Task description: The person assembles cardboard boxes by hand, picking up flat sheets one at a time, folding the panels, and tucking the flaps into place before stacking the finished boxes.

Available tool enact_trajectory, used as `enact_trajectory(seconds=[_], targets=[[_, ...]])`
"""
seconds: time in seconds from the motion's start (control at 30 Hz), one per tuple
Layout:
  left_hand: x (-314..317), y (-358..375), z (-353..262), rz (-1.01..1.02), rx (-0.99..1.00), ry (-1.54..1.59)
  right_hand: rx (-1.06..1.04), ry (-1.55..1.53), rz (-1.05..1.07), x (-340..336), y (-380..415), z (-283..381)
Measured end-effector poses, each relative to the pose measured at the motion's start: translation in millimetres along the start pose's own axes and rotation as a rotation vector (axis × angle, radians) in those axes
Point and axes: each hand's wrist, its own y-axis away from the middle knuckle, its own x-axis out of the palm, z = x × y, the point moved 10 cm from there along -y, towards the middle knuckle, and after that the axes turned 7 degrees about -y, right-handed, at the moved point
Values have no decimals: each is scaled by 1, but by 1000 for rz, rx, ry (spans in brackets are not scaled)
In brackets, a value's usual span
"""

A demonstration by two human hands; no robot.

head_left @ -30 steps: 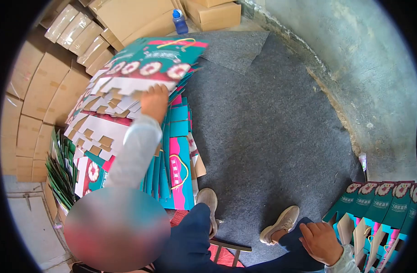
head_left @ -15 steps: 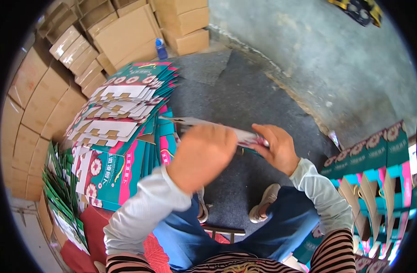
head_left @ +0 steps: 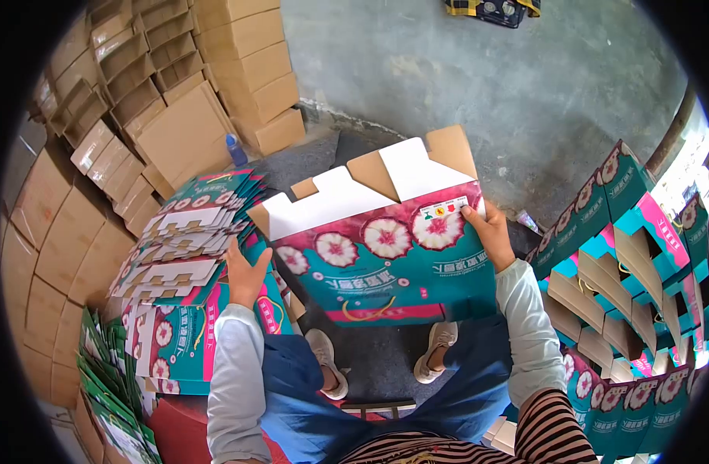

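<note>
A teal and magenta printed carton [head_left: 389, 282] hangs in front of my knees, with white and brown flaps along its top edge and a yellow cord handle near the bottom. My right hand [head_left: 490, 238] grips it at the upper right corner, thumb on the printed face. To its left, my left hand [head_left: 246, 274] is open with fingers spread, apart from the carton's left edge. Behind that hand lies a pile of flattened cartons [head_left: 188, 321] in the same print, their white flaps overlapping.
Folded-open cartons [head_left: 625, 286] stand in rows on the right. Brown cardboard boxes [head_left: 57, 255] are stacked along the left and back. Green flat packages [head_left: 111, 394] lean at lower left. A blue bottle [head_left: 236, 151] stands by the boxes, and a concrete wall [head_left: 478, 93] rises ahead.
The carton has swung from nearly edge-on to showing its broad printed face. My left hand has let go and moved left, opening out; my right hand still holds the carton.
</note>
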Motion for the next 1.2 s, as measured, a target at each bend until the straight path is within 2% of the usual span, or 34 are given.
enact_trajectory(seconds=[0.13,0.17,0.27,0.3,0.4,0.43,0.5,0.53,0.57,0.63,0.7,0.73,0.83,0.9,0.93,1.03,1.1,1.13,1.17,1.2], targets=[[21,-8,27,164,-311,347,75,-214,29,-13,-1,-7],[31,-8,15,345,-292,578,100,-234,37,-17,-4,-8],[38,2,-18,546,-325,1118,105,-257,32,-26,-10,-12],[35,-3,-18,474,-273,1150,86,-264,43,-25,-11,-10],[29,-6,-14,427,-193,1179,54,-223,15,-34,-20,-18],[27,-7,-13,388,-166,1179,60,-124,-17,-40,-24,-21],[27,-7,-17,315,-109,1173,-233,355,-303,-66,-27,-4],[28,-4,-23,314,-118,1158,-381,599,-446,-59,-18,25],[28,0,-31,317,-126,1144,-497,589,-484,-52,-7,48],[36,5,-40,327,-149,1136,-830,674,-321,23,31,136],[41,6,-42,312,-146,1076,-905,522,52,93,87,197],[44,9,-43,316,-150,1040,-849,951,162,137,126,226],[45,11,-46,277,-204,1014,-1223,311,512,177,197,281],[41,8,-50,192,-192,1061,-1311,57,579,179,212,290],[38,5,-46,166,-183,1084,-1296,46,548,181,210,290],[35,4,-51,130,-148,1134,-1425,27,424,192,220,281],[28,10,-57,100,-153,1116,-1269,-53,476,198,214,280],[27,11,-62,96,-122,1139,-1032,-118,566,205,209,285],[32,15,-59,151,-197,1126,-902,-67,664,212,202,277],[32,16,-62,127,-140,1136,-771,-6,748,218,196,267]])
